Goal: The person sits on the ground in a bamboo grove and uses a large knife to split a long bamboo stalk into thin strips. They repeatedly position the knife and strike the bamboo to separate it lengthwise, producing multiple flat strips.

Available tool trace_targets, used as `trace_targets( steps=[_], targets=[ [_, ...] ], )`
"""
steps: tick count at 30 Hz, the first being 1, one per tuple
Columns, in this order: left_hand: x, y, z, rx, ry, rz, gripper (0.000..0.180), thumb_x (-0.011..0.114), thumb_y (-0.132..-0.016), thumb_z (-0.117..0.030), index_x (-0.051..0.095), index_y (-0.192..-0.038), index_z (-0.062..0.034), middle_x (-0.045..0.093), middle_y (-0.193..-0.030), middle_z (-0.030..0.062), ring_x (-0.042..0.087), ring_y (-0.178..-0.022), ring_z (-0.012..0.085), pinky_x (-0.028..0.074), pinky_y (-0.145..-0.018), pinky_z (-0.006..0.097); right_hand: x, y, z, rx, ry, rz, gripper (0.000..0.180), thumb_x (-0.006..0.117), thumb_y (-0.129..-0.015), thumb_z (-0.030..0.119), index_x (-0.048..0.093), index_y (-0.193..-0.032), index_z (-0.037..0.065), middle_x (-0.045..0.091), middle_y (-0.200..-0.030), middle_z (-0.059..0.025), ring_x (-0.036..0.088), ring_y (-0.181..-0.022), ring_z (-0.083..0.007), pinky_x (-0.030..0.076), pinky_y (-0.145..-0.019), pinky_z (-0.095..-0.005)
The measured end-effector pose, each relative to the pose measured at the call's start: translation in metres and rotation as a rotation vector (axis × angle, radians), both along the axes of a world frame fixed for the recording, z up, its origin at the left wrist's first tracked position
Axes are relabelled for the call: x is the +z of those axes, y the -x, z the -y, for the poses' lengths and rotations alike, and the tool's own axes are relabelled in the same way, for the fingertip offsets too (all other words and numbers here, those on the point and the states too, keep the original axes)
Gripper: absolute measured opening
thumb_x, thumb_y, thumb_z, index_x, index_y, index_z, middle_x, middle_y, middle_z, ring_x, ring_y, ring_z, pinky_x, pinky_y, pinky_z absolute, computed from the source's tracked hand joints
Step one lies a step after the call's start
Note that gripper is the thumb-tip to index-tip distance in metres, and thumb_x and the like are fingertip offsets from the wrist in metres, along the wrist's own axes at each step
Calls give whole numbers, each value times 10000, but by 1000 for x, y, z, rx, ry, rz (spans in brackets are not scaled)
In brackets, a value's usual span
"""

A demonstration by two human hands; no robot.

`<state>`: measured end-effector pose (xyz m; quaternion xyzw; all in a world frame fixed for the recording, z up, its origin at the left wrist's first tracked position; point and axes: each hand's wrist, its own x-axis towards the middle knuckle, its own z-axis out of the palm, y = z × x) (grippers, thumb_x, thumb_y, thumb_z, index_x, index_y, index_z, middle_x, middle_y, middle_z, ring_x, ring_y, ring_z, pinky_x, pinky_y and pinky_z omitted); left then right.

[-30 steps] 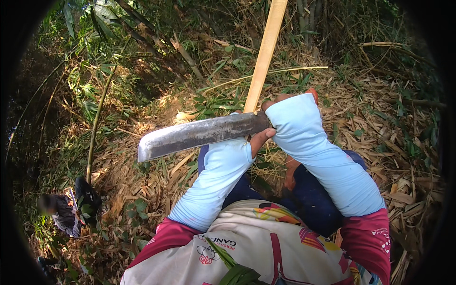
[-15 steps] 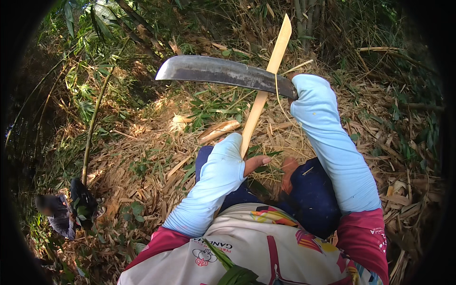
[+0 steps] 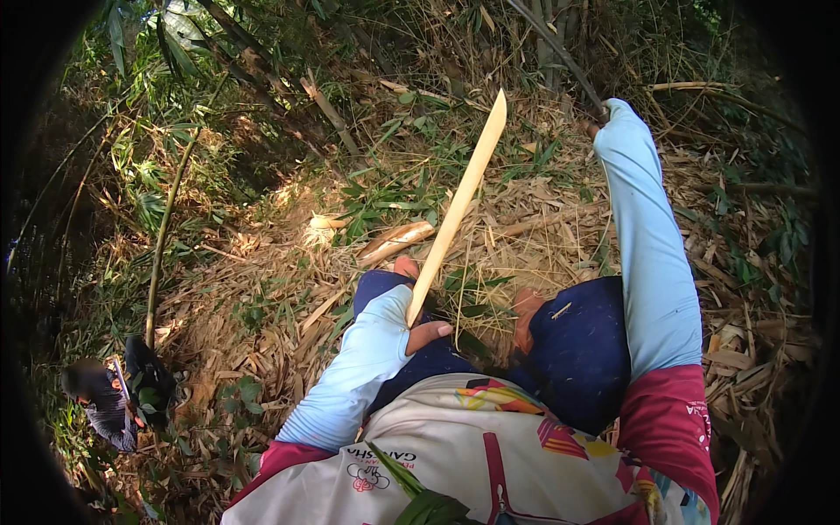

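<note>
My left hand [image 3: 404, 325], under a light blue sleeve, is closed around the lower end of a pale bamboo strip [image 3: 462, 203]. The strip leans up and to the right, its pointed tip free in the air. Farther off to the right, my right hand [image 3: 598, 125] grips a machete [image 3: 560, 48] by its handle, which is mostly hidden by the hand and sleeve. The blade now shows nearly edge-on, slanting up and left out of the top of the view. It is apart from the strip.
A split bamboo piece [image 3: 396, 242] lies on the leaf litter beyond my feet. Bamboo stems and brush stand at the back. A thin upright pole [image 3: 175, 219] rises on the left, near another person [image 3: 114, 407] at the lower left. Dry shavings cover the ground [image 3: 542, 206].
The machete has swung up and away to the right, off the bamboo strip it was crossing. My left hand and the strip have dropped slightly left and nearer. A thin curled sliver no longer shows.
</note>
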<state>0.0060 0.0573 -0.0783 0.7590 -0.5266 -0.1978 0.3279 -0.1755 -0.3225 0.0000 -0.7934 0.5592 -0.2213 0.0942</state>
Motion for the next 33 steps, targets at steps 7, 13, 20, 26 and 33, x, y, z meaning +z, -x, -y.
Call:
trace_targets(
  steps=[7,13,20,26,33],
  targets=[
    [16,-9,18,74,141,-699,387,663,-836,-161,477,-1134,3,543,-789,43,505,-591,154,448,-563,293,-26,18,-8,225,-146,341,404,783,-806,242,626,-1123,49,665,-836,-84,615,-771,-185,478,-732,-336],
    [34,-12,50,15,299,-935,378,598,-828,-103,459,-1151,34,549,-787,61,509,-541,136,429,-504,256,-14,-4,-105,489,-244,479,329,770,-831,255,629,-1056,60,663,-777,-99,630,-742,-175,493,-703,-331],
    [38,-18,68,-112,338,-1031,437,632,-919,-124,455,-1289,26,597,-778,93,577,-561,160,463,-472,266,4,-14,-168,912,-71,147,279,782,-707,63,674,-964,86,649,-819,-144,658,-760,-286,514,-664,-373],
    [59,-2,70,-13,199,-852,389,616,-943,-97,492,-1297,6,608,-777,40,544,-525,84,435,-461,210,5,-23,-175,972,152,-21,231,727,-631,117,637,-842,93,625,-669,-127,652,-659,-346,515,-595,-446],
    [62,18,57,-61,356,-483,540,650,-893,-101,446,-1379,14,635,-1037,71,563,-855,75,470,-732,220,12,-17,-177,972,188,-10,179,686,-678,138,656,-852,109,641,-695,-101,670,-677,-315,507,-602,-434]
  ],
)
